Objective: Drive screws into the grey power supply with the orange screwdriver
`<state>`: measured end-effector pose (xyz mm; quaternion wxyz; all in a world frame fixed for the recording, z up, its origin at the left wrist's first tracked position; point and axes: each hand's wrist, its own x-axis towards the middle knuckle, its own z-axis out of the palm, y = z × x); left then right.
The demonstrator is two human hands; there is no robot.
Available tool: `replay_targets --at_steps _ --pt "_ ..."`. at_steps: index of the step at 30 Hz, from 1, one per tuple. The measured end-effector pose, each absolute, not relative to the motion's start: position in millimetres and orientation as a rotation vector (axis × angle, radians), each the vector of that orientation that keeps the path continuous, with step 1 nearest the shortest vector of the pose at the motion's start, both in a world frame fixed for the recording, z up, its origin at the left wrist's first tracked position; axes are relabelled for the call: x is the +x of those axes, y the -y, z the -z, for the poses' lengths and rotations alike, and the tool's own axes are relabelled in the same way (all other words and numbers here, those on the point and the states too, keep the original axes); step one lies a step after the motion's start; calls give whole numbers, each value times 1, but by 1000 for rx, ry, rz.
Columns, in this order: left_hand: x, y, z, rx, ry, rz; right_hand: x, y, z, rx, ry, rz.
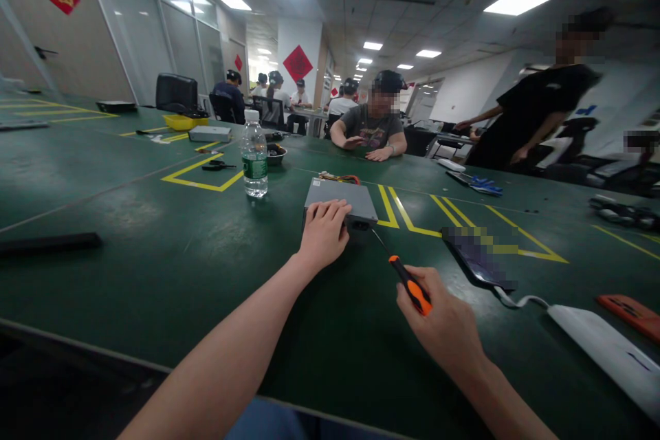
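A grey metal computer power supply (355, 198) sits on the green table, with its colored cables (340, 179) bunched at the far side. My left hand (324, 232) grips its near left part, fingers over the top and thumb down the front face. In my right hand (444, 320) is a screwdriver (411, 287) with an orange and black handle, held from the lower right. Its thin shaft points up and left, and the tip is close to the power supply's front right corner, by the socket. Whether the tip touches the casing I cannot tell.
A water bottle (254, 158) stands behind to the left, near a metal bowl (277, 153). On the right lie a phone (471, 258) cabled to a white power bank (603, 347), and an orange phone (632, 313). Across the table sits a person (374, 124); another stands at right.
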<state>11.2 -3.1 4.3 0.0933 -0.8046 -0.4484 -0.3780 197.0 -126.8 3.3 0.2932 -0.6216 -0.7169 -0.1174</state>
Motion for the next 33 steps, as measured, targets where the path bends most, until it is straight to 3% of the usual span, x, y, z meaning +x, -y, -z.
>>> replay_targets --at_steps 5,13,25,33 --pt "11 3 -4 -2384 1327 1137 191 126 -3 -1624 1913 411" --pt "14 3 -4 -2343 1345 1173 181 125 -2 -1168 2128 1045" --pt "15 3 -6 -2332 1365 1198 170 125 7 -1152 2147 1101" --pt "14 3 -5 -2349 1359 1212 171 132 1 -1422 2091 1214"
